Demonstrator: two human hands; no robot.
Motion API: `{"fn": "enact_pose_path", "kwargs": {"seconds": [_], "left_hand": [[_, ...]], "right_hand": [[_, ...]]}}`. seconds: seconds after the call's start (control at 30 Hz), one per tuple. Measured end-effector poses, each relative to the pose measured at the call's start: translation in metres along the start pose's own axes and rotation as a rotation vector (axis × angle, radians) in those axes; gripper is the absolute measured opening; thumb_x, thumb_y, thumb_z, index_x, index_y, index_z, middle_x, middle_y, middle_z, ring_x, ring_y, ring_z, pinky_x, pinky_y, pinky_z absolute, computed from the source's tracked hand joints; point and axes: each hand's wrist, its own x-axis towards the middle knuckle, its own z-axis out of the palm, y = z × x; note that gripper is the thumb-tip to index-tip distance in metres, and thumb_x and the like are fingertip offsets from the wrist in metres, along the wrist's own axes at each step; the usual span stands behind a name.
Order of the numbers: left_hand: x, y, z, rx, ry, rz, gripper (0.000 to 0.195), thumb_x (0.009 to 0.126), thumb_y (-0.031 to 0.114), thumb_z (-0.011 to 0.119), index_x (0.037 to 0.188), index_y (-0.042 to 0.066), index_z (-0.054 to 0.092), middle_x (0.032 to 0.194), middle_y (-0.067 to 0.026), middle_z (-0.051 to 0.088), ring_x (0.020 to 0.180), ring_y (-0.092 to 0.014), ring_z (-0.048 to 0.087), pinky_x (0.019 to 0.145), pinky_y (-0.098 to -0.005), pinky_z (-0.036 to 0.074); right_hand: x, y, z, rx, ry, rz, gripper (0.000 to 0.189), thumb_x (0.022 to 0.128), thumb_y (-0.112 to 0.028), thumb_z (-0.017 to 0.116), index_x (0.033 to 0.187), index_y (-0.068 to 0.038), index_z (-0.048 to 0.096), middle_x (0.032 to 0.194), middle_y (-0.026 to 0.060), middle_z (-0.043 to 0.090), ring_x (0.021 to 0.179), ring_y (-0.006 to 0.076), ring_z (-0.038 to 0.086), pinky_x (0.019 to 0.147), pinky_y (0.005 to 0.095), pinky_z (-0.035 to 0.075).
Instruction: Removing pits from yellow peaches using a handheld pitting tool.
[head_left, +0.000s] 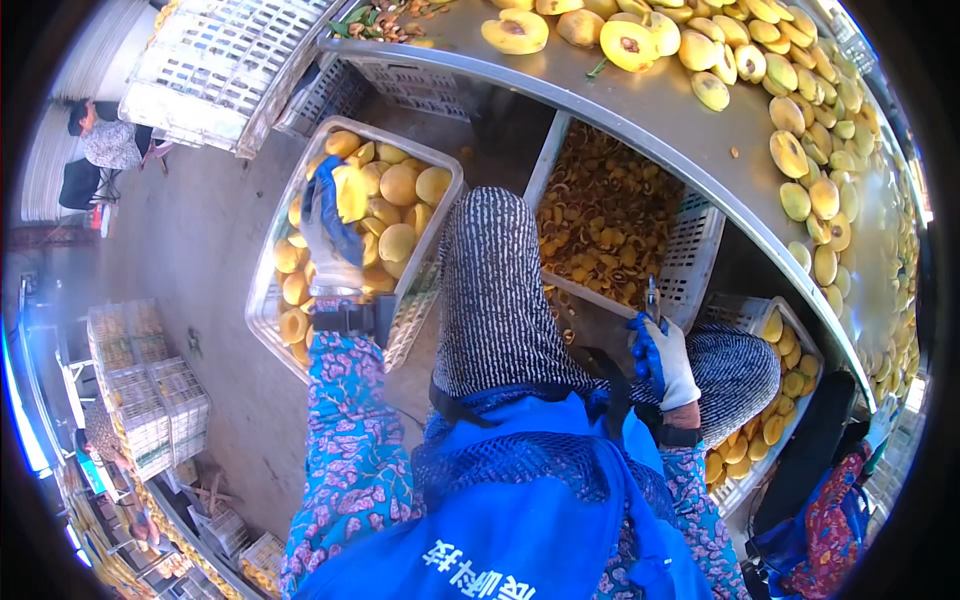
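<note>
My left hand (330, 217), in a white glove with blue coating, is over a white plastic crate (457, 174) of yellow peaches. Its fingers are around a yellow peach half (350, 193). At my right knee, my right hand (660, 356), gloved likewise, grips a small metal-tipped hand tool (652, 289); the fingers hide its handle. Beyond that hand stands a white crate (696, 244) holding brown pits and peel-like scraps (607, 217). My legs in striped trousers (487, 285) are between the two hands.
A metal table (697, 142) curves across the front and right, heaped with peach halves (787, 112). Another peach crate (750, 487) stands right of my knee. Stacked crates (150, 382) are at left. A co-worker's sleeve (832, 517) shows lower right; a seated person (109, 146) is far left.
</note>
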Motion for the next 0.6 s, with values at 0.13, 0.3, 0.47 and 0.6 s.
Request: {"fn": "enact_pose_path", "kwargs": {"seconds": [0.13, 0.3, 0.47, 0.6], "left_hand": [[-0.046, -0.109, 0.029, 0.019, 0.076, -0.341, 0.044, 0.083, 0.026, 0.063, 0.12, 0.004, 0.055, 0.122, -0.018, 0.053, 0.11, -0.036, 0.05, 0.096, -0.0404, 0.04], [-0.086, -0.111, 0.066, 0.609, -0.21, -0.355, 0.06, 0.087, 0.045, 0.049, 0.139, 0.017, 0.036, 0.145, -0.0148, 0.03, 0.131, -0.037, 0.03, 0.107, -0.0478, 0.021], [-0.09, -0.116, 0.065, 0.622, -0.176, -0.368, 0.063, 0.087, 0.048, 0.048, 0.141, 0.019, 0.033, 0.147, -0.0139, 0.027, 0.132, -0.038, 0.028, 0.109, -0.0487, 0.018], [-0.055, -0.08, 0.028, 0.599, -0.47, -0.401, 0.065, 0.083, 0.053, 0.053, 0.139, 0.025, 0.036, 0.147, -0.0087, 0.029, 0.134, -0.037, 0.025, 0.109, -0.0481, 0.018]], "right_hand": [[0.006, 0.0, 0.004, -0.083, 0.019, 0.057, 0.022, 0.091, -0.027, 0.055, 0.094, -0.005, 0.057, 0.058, 0.0018, 0.046, 0.043, 0.0117, 0.044, 0.036, 0.0252, 0.036], [0.011, 0.005, 0.013, -0.132, 0.044, 0.072, 0.02, 0.09, -0.026, 0.056, 0.093, -0.006, 0.057, 0.058, 0.002, 0.047, 0.042, 0.0123, 0.044, 0.035, 0.026, 0.035], [0.014, 0.005, 0.017, -0.137, 0.012, 0.076, 0.02, 0.09, -0.026, 0.056, 0.093, -0.006, 0.057, 0.057, 0.0022, 0.047, 0.041, 0.0128, 0.044, 0.034, 0.0265, 0.035], [0.016, 0.006, 0.008, -0.124, 0.037, 0.059, 0.021, 0.091, -0.027, 0.054, 0.09, -0.006, 0.056, 0.057, 0.0012, 0.049, 0.039, 0.0109, 0.043, 0.034, 0.0242, 0.033]]}}
